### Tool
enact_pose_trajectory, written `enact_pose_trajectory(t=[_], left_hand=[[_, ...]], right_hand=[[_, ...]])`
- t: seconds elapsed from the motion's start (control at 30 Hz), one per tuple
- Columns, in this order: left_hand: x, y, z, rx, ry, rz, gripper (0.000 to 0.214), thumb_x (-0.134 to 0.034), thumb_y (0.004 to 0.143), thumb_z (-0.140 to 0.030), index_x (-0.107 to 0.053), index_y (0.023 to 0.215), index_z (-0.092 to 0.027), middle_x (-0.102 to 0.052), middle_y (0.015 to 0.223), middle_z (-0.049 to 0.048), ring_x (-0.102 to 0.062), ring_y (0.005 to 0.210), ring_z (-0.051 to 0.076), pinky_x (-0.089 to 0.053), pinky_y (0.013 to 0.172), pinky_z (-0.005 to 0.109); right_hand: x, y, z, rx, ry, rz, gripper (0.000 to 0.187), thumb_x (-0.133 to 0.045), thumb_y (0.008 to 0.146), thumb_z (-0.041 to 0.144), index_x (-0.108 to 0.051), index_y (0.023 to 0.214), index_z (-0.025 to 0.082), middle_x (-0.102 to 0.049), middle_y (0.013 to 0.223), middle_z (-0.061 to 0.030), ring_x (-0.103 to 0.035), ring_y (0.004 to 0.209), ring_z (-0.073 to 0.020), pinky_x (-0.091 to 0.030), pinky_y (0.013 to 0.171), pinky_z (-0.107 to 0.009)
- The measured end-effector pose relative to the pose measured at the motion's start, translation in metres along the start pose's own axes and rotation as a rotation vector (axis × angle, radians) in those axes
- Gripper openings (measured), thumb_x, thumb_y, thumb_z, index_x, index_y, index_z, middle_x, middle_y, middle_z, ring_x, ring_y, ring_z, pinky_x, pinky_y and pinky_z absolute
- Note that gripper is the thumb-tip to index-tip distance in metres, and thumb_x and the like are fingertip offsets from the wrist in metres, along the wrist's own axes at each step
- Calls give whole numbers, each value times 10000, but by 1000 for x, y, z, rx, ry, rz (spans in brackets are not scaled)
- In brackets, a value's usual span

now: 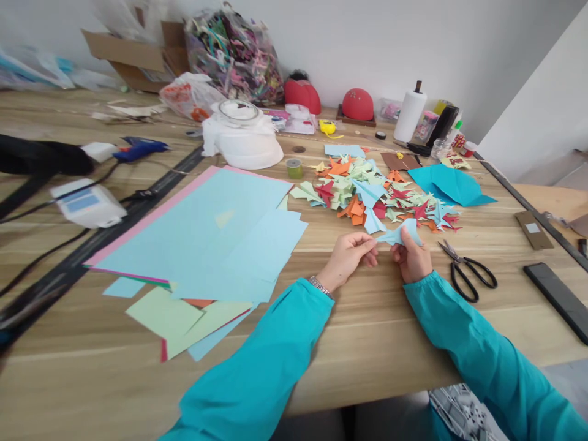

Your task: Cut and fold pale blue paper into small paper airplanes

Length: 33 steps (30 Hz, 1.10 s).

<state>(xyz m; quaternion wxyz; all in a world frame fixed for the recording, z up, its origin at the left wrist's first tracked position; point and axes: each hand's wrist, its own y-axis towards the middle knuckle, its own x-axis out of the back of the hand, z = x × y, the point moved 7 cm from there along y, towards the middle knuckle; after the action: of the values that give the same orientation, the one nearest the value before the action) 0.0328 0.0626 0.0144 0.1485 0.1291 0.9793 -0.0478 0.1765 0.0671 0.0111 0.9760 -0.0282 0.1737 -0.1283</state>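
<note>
Between my two hands is a light blue folded paper piece (394,236), held just above the table. My left hand (350,258) pinches its narrow left end. The wider right part is gripped by my right hand (412,255), thumb on top. Right behind it spreads a pile of folded paper pieces (342,187) in green, orange, red and blue. Black-handled scissors (465,269) lie partly open to the right of my right hand. Left of my left hand is a stack of large light blue sheets (202,226), with smaller green sheets (169,318) at its near edge.
A teal sheet (452,184) lies right of the pile. At far right rests a dark phone-like slab (558,300). A white cap (243,144), a green spool (294,168) and a yellow tape measure (327,127) stand behind. A blue glue gun (141,149) with a cord lies left.
</note>
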Motion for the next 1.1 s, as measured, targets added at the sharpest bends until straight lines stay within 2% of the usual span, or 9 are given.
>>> enact_pose_trajectory(t=[0.27, 0.47, 0.7, 0.87, 1.0, 1.1], left_hand=[[1, 1, 0, 4, -5, 12, 237, -683, 704, -342, -585, 677, -128, -618, 615, 10, -603, 472, 107, -440, 462, 199], [0, 0, -3, -3, -10, 4, 258, -712, 672, -355, -588, 667, -129, -616, 598, 8, -597, 466, 111, -444, 458, 208], [1, -2, -4, 4, -39, -12, 267, -710, 664, -363, -574, 644, -134, -612, 578, 8, -590, 461, 117, -457, 454, 217], [-1, -2, -4, -3, 17, 17, 330, -747, 632, -415, -620, 752, -135, -641, 641, 16, -601, 530, 116, -461, 477, 208], [-4, -1, -2, -3, 64, 74, 363, -735, 650, -467, -619, 724, -132, -641, 615, 23, -590, 529, 110, -451, 490, 205], [-7, -2, -2, -19, 65, 112, 372, -714, 677, -486, -614, 717, -129, -642, 616, 25, -586, 528, 101, -448, 497, 199]], right_hand=[[0, 0, -1, -2, 13, 5, 370, -740, 628, 498, -579, 623, 165, -570, 424, 26, -418, 300, -69, -269, 284, -205], [-1, 2, -2, -29, 67, 34, 471, -662, 653, 620, -569, 624, 159, -576, 428, 2, -441, 310, -82, -297, 294, -205], [-1, 2, -2, -14, 56, 35, 518, -562, 715, 679, -591, 689, 162, -583, 443, -3, -441, 315, -86, -291, 299, -209], [-5, -2, -3, 64, -78, 121, 452, -635, 705, 600, -604, 609, 159, -592, 464, -4, -450, 338, -87, -296, 312, -221], [-14, -10, 2, 143, -233, 251, 328, -765, 632, 438, -609, 565, 157, -568, 463, 26, -450, 374, -81, -324, 355, -219], [-19, -15, 7, 171, -327, 309, 277, -775, 632, 369, -614, 568, 153, -573, 490, 29, -463, 414, -84, -356, 392, -222]])
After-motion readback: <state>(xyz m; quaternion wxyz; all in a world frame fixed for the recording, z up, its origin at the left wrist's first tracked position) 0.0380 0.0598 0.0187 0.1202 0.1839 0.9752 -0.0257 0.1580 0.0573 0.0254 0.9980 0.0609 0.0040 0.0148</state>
